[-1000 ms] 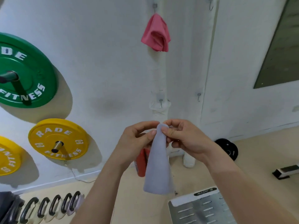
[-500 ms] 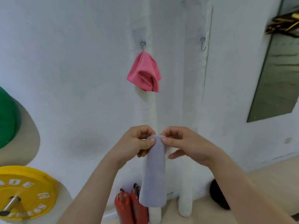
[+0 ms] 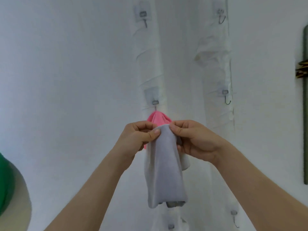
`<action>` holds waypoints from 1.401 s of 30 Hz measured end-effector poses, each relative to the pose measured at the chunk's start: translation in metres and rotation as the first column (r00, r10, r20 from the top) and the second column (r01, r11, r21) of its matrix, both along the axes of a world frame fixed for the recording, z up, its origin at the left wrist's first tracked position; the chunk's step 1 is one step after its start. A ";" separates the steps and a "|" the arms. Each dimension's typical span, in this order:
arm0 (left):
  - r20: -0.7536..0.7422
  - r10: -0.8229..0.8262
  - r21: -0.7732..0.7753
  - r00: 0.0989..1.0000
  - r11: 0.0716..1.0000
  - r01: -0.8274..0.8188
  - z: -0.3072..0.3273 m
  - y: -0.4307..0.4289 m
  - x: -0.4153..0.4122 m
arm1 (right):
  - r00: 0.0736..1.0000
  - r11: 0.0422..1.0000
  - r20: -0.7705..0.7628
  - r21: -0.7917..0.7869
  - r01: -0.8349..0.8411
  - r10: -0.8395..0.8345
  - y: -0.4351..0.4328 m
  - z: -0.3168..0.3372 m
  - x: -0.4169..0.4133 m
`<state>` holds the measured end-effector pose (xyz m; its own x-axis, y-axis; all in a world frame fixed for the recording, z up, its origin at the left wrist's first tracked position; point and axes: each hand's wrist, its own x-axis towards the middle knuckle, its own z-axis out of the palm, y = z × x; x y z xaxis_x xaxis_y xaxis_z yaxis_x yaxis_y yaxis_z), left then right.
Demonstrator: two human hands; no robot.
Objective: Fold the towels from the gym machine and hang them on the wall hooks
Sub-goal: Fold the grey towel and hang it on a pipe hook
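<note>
left hand [image 3: 140, 139]: clamped on the top left edge of the grey towel [image 3: 165, 172], thumb pressed against curled fingers, so that the folded layers are stopped from sliding apart
right hand [image 3: 196, 142]: clamped on the top right edge of the same towel, close beside the left hand; the closeness is judged to serve to raise a small peak of cloth between the thumbs
grey towel: held in the air in front of the wall [image 3: 66, 80], folded into a narrow strip and left to hang straight down under its own weight; not yet hung
pink towel [image 3: 158, 119]: hung from the taken hook [image 3: 155, 104], just behind the hands and largely hidden by them
free hook [image 3: 227, 99]: seen bare, up and to the right of the hands; judged the nearest place for the grey towel
upper hooks [image 3: 144, 20]: two, bare, well above the hands
lower hooks [image 3: 234, 215]: two, below the grey towel's hem, bare as far as is shown
step in hand: the top is judged to be gathered for hanging
progress: one towel is hung, one is held; whether more are left cannot be told
next move: the peak would have to be lifted over a hook tip and lowered onto it
risk: soft cloth may unfold or slip off if caught too shallowly
green plate [image 3: 6, 184]: seen at the left edge, well apart
</note>
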<state>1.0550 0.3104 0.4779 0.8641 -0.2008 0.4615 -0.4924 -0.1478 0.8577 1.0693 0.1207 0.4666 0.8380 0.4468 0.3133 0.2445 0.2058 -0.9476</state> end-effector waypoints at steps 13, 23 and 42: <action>0.481 0.021 -0.097 0.876 0.995 0.029 0.193 0.030 0.143 | 0.952 0.971 0.255 0.205 0.120 -0.172 0.058 0.206 0.117; 0.776 0.118 -0.072 0.619 0.992 -0.100 0.330 0.008 0.199 | 0.797 0.821 0.317 0.451 0.350 -0.514 0.059 0.332 0.164; 0.967 0.250 -0.133 0.060 0.686 -0.715 0.287 0.008 0.226 | 0.038 0.569 0.801 0.390 0.724 -0.598 0.061 0.277 0.188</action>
<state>1.2814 0.3182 0.7649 -0.1261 -0.2376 0.9632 -0.5207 -0.8106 -0.2681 1.2571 0.1822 0.7436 0.1399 -0.0698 0.9877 0.8110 -0.5642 -0.1547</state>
